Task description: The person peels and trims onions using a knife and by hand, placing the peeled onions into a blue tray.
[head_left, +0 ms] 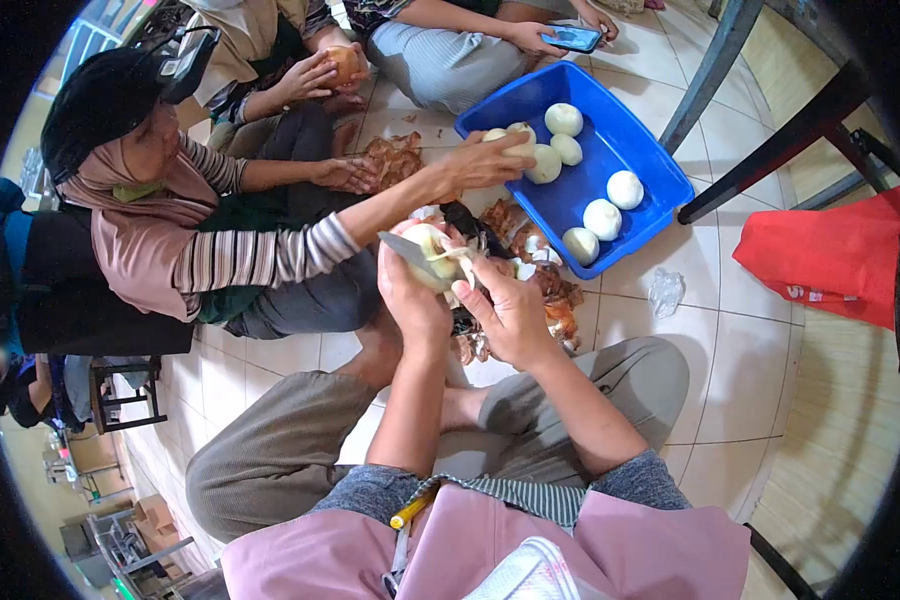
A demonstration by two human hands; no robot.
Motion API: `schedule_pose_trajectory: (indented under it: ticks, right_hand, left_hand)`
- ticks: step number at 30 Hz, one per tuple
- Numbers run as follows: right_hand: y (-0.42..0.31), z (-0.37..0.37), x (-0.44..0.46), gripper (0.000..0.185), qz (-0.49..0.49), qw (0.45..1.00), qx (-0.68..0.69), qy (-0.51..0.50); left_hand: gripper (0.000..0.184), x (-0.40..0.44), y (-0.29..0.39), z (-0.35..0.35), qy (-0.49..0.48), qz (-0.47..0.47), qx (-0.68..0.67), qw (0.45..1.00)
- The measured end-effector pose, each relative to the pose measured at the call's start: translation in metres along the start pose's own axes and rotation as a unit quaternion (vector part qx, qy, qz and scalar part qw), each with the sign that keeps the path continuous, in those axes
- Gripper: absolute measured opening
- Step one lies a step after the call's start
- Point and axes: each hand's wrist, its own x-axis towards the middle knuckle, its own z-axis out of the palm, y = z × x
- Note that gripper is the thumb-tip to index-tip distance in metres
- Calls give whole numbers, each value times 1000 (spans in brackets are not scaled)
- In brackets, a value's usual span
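Observation:
Over the floor in front of my lap, my left hand (410,295) is wrapped round a pale, peeled-looking onion (428,240). My right hand (510,312) is closed on a knife, its handle hidden by the fingers. The knife's grey blade (408,253) lies across the onion and points to the upper left. A loose strip of skin hangs at the onion's right side, by my right fingers. Below and behind both hands is a heap of brown onion skins (560,310).
A blue tub (655,215) holding several peeled onions stands front right; a co-worker's hand (485,160) touches an onion there. Another person holds an unpeeled onion (344,66); a third holds a phone (573,38). A red bag (820,255), table legs and a crumpled plastic wrapper (666,292) are rightward.

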Motion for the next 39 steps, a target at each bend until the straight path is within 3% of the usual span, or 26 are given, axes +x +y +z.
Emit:
schedule_pose_trajectory:
  ticks: [8, 11, 13, 15, 19, 24, 28, 34, 35, 36, 37, 38, 39]
  right_hand:
    - [7, 2, -3, 35, -14, 997, 22, 66]
    - [17, 3, -2, 37, -16, 999, 37, 32]
    - [13, 0, 0, 38, -20, 999, 33, 16]
    - [13, -2, 0, 38, -20, 1000, 19, 6]
    - [7, -4, 1, 33, -21, 998, 29, 53]
    - [7, -12, 4, 32, -39, 998, -47, 4]
    - [13, -8, 4, 33, -60, 995, -77, 9]
    - [16, -7, 3, 27, 7, 998, -66, 22]
    - [22, -5, 4, 27, 81, 990, 115, -8]
    - [24, -4, 7, 27, 151, 944, 292, -38]
    - [25, -4, 9, 27, 216, 860, 458, -67]
    - [26, -12, 9, 24, 298, 811, 492, -105]
    - [26, -12, 7, 23, 308, 792, 516, -105]
  left_hand:
    - [39, -14, 2, 14, -40, 41, 87, 995]
    - [42, -9, 10, 8, -41, 17, 87, 995]
    - [45, 1, 15, 0, -48, -35, -19, 998]
    - [45, 1, 15, 0, -70, -47, -42, 996]
    - [44, -4, 4, 3, -74, -39, 30, 996]
    - [43, 7, 19, -6, -92, -113, -77, 986]
    - [40, 15, 15, -16, -133, -148, -48, 979]
    - [40, 11, 6, -14, -111, -216, 5, 970]
    - [39, 12, 7, -11, -102, -230, 13, 968]
    - [38, 17, 4, -17, -102, -261, 14, 960]
    - [38, 20, 2, -23, -107, -280, 8, 954]
    - [38, 22, -1, -29, -111, -300, 2, 947]
    - [38, 24, -2, -35, -115, -319, -5, 941]
